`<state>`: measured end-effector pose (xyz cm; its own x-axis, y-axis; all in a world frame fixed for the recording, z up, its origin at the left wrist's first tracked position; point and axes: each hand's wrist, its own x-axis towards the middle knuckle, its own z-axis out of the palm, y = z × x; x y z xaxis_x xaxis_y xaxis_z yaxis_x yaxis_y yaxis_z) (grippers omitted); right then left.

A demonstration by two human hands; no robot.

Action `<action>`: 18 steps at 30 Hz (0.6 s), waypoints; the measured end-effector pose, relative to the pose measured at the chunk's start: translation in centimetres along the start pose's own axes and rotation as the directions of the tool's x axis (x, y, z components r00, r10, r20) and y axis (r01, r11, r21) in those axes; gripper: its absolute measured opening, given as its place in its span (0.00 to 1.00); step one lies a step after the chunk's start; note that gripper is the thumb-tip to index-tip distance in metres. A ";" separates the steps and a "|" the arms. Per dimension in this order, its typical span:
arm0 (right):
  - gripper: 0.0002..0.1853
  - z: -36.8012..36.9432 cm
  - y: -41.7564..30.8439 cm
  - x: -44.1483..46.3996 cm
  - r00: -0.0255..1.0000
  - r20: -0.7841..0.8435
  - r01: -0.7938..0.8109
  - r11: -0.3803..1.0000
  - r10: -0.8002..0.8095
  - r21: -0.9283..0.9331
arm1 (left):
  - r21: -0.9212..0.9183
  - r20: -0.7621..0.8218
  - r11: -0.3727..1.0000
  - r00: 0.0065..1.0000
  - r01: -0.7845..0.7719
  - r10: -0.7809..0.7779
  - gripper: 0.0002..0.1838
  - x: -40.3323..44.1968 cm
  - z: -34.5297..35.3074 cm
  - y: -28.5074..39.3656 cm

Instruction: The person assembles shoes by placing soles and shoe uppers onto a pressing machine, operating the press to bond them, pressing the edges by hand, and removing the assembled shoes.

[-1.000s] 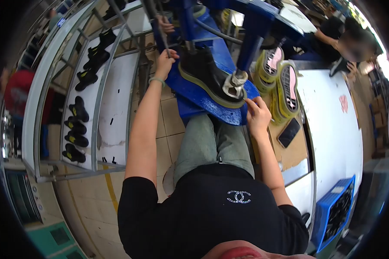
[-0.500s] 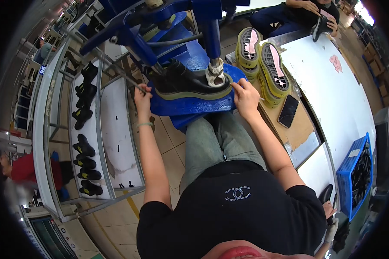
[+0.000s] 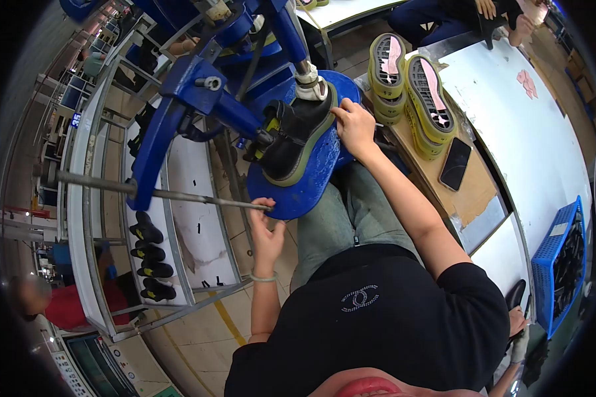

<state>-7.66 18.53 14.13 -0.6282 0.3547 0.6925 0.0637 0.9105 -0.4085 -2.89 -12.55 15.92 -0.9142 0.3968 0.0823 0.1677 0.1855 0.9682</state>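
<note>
1. Left hand (image 3: 265, 241) reaches low, half open, thumb spread from fingers meeting the tip of a metal lever (image 3: 198, 198).
2. Black shoe (image 3: 291, 142) sits on a blue platform (image 3: 285, 204) beneath a blue press arm (image 3: 242, 119), its heel swung toward the wearer; half a second ago it lay crosswise.
3. Right hand (image 3: 355, 129), forearm extended, bunches bent fingertips beside the shoe's toe; any hold there cannot be told.

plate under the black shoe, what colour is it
The plate is blue, showing best in the head view, below the heel end of the black shoe.
</note>
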 end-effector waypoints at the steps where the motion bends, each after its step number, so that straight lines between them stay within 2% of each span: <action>1: 0.07 0.2 -0.3 0.0 1.000 -0.003 -0.006 1.000 0.006 0.006 | -0.028 0.038 0.999 0.999 0.025 -0.023 0.31 -0.7 0.6 0.7; 2: 0.08 0.4 -0.6 -0.1 1.000 0.006 0.000 1.000 0.000 0.028 | -0.020 0.040 0.999 0.999 0.025 -0.024 0.31 -1.3 1.0 1.3; 4: 0.08 0.4 -1.3 -0.3 1.000 0.029 -0.005 0.998 0.003 0.059 | -0.011 0.167 0.994 0.980 0.110 -0.106 0.36 -2.3 1.7 2.4; 5: 0.08 0.4 -1.6 -0.3 1.000 0.026 -0.008 0.998 0.007 0.061 | -0.006 0.168 0.994 0.980 0.108 -0.105 0.36 -2.5 2.2 3.1; 8: 0.06 -0.3 -2.8 -0.4 0.997 0.077 -0.008 0.985 -0.006 0.175 | 0.043 0.365 0.991 0.921 0.128 -0.135 0.42 -2.9 2.8 4.3; 9: 0.06 -0.4 -2.7 -0.5 0.997 0.074 -0.013 0.984 -0.001 0.180 | 0.051 0.365 0.991 0.921 0.128 -0.137 0.42 -3.0 2.9 4.5; 12: 0.08 -1.2 -2.1 -0.3 0.969 0.248 -0.070 0.937 -0.018 0.343 | 0.075 0.516 0.992 0.848 0.098 -0.123 0.47 -2.7 3.4 5.1; 13: 0.08 -1.5 -1.8 -0.3 0.970 0.242 -0.076 0.935 -0.011 0.347 | 0.085 0.519 0.992 0.845 0.095 -0.125 0.47 -2.6 3.5 5.3; 15: 0.08 -2.1 -1.2 -0.2 0.925 0.361 -0.076 0.878 -0.115 0.473 | 0.081 0.586 0.992 0.801 0.093 -0.123 0.49 -2.4 3.7 5.8; 18: 0.08 -3.7 -1.5 -0.8 0.925 0.351 -0.040 0.882 -0.145 0.470 | 0.011 0.656 0.991 0.747 0.130 -0.105 0.52 -2.0 4.5 5.7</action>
<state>-4.36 17.65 16.40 -0.8626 0.1214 0.4911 -0.2829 0.6892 -0.6671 1.50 -8.27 20.20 -0.4587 0.8669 -0.1952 0.0511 0.2450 0.9682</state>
